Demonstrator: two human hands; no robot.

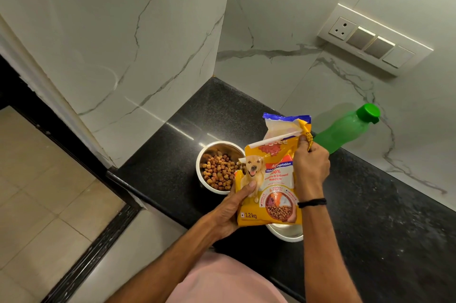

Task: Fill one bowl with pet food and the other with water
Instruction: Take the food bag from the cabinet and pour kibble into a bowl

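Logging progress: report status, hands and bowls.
Left hand grips food bag low, right hand pinches its top. Far bowl holds kibble. Near bowl mostly hidden behind bag. Bottle capped.

Food bag [269,189] is showing "1.2 kg" at bottom-left corner, "100% Complete & Balanced Nutrition" mid-front, w/ "& Vegetables" on the blue band just above. Brand name up top is sitting partly hidden by a fold, so can't read it.
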